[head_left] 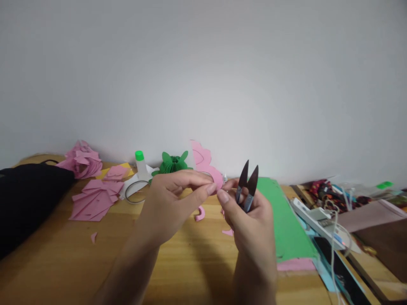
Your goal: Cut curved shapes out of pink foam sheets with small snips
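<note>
A pink paper cutout [203,159] with a wavy edge stands up between my hands over the table. My left hand [174,203] pinches its lower edge between thumb and fingers. From the other side, the thumb and forefinger of my right hand [251,222] meet at the same edge; whether they grip the paper is partly hidden. Thread snips [252,182] are tucked in my right hand, their two dark blades apart and pointing up. Under my hands lie a small curled pink paper piece [200,214] and a pink scrap [228,232].
Folded pink papers [95,199], a glue stick [140,164], a ring [135,192] and a green paper figure [174,164] sit left and behind. A black cloth item [34,195] lies far left. Rightward are green sheets [289,220], a power strip [318,222] and a phone [338,267].
</note>
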### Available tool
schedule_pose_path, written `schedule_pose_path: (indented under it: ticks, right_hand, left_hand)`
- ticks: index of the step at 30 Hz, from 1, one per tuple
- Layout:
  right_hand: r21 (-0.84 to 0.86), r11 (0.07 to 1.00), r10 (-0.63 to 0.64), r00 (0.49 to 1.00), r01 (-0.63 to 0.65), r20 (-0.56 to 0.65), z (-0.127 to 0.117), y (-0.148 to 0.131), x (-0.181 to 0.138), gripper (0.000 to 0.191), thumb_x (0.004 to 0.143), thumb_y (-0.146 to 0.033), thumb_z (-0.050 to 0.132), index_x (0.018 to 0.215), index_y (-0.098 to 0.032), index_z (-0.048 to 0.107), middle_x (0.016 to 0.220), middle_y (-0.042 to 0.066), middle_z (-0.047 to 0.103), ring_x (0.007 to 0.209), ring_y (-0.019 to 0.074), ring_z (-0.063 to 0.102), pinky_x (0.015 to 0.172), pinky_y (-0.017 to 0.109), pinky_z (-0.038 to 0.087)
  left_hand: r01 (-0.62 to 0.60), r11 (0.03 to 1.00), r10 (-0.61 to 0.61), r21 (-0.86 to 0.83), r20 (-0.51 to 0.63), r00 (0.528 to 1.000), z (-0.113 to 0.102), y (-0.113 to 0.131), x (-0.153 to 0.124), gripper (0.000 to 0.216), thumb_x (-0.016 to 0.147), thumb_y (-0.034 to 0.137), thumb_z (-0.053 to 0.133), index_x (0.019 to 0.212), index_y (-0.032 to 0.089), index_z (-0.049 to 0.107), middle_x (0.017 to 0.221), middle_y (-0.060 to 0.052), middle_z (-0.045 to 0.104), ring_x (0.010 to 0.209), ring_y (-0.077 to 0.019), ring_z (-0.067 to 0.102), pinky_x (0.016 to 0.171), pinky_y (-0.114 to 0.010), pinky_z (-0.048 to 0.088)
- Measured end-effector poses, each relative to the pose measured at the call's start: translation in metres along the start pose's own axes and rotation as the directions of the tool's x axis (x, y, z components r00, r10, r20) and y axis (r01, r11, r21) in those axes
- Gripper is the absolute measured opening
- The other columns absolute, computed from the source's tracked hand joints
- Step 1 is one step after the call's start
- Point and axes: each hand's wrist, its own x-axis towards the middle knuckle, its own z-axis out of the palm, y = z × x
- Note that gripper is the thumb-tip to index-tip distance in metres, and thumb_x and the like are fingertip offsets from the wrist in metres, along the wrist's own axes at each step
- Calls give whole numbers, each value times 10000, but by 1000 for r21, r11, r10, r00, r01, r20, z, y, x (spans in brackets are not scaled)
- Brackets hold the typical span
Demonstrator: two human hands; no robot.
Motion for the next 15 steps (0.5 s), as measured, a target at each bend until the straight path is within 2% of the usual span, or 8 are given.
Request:
schedule_pose_path:
  ticks: [4, 10, 15]
  right_hand:
    - [-44, 999, -31, 999, 30, -27, 1, 0, -1, 160, 769, -321, 814, 823, -232, 692, 492, -95, 418, 427, 57, 412, 394, 136, 356]
    - [-43, 999, -8, 999, 7, -43, 1, -1, -1, 123, 772, -309, 792, 778, -221, 706, 488, -86, 401, 429, 63, 393, 343, 122, 337]
    - [-30, 1000, 6, 1000, -6, -4, 0, -3, 2, 145, 793, -318, 768, 745, -198, 704, 501, -61, 497, 404, 54, 397, 320, 124, 332]
  left_hand:
    - [4, 1000, -4, 3, 9, 1000, 1, 1, 1, 130, 795, 177, 701, 687, 229, 750, 758, 9, 744, 550, -96, 637, 479, -177, 547]
    - [-21, 999, 21, 28, 3, 1000, 5, 5, -1, 135, 814, 186, 683, 714, 228, 763, 769, 1, 747, 512, -87, 610, 430, -170, 500]
    - [-55, 998, 55, -3, -46, 997, 7, 6, -2, 156, 805, 177, 665, 735, 245, 787, 778, -17, 758, 616, -130, 673, 440, -178, 500]
